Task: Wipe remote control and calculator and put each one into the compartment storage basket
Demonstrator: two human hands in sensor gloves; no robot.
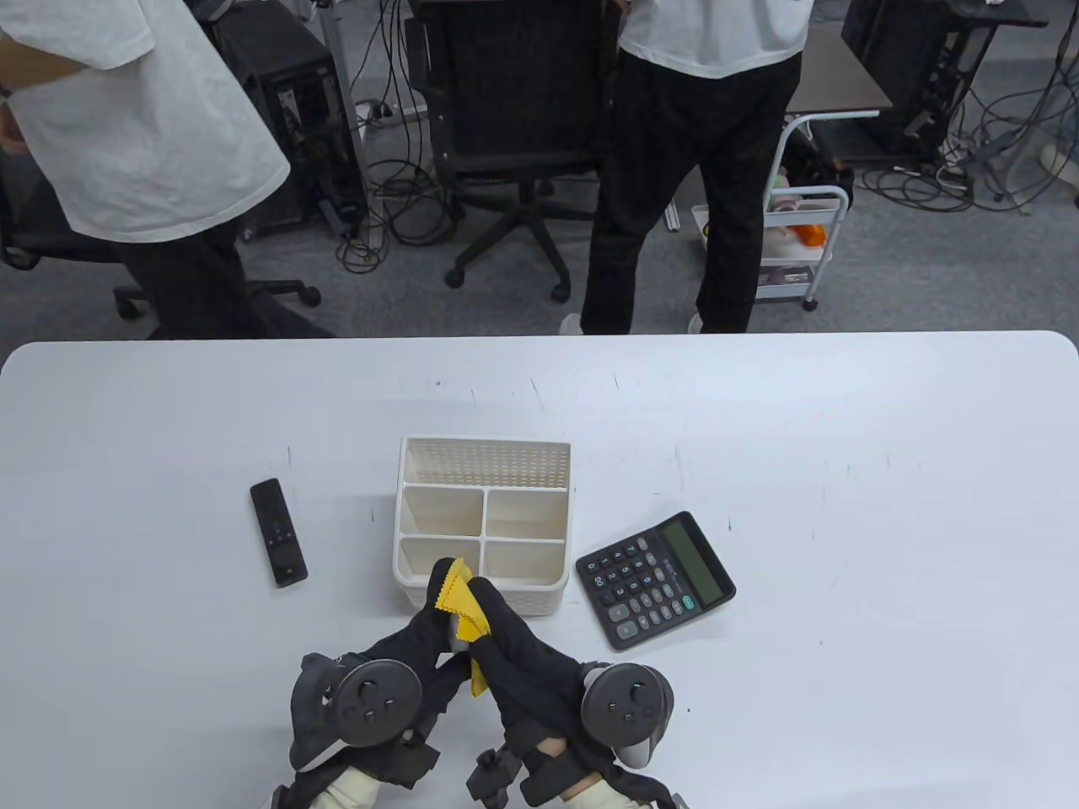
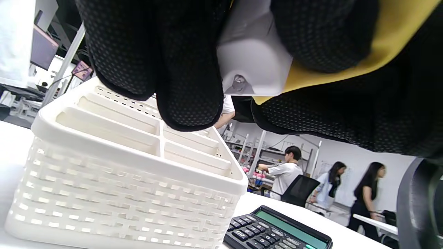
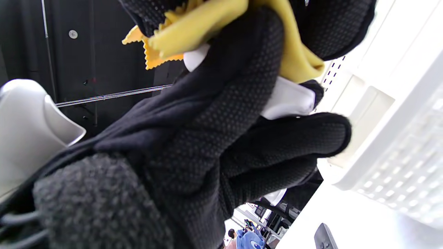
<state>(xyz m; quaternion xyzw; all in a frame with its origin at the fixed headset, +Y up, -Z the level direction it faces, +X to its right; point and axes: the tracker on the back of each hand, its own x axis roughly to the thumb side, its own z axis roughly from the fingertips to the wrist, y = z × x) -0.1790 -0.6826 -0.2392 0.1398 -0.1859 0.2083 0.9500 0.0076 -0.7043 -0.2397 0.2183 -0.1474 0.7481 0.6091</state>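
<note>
Both hands (image 1: 459, 624) grip cloth (image 1: 456, 592), maybe white remote (image 2: 252, 62)

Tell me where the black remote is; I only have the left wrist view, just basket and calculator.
Observer: The black remote lies flat on the table, left of the basket, apart from it.
Operator: Anything in the basket's long back compartment?
Observer: No, the table view shows it bare.
Operator: Which hand has the cloth?
Observer: Both: left hand and right hand pinch the yellow cloth round a white object.
</note>
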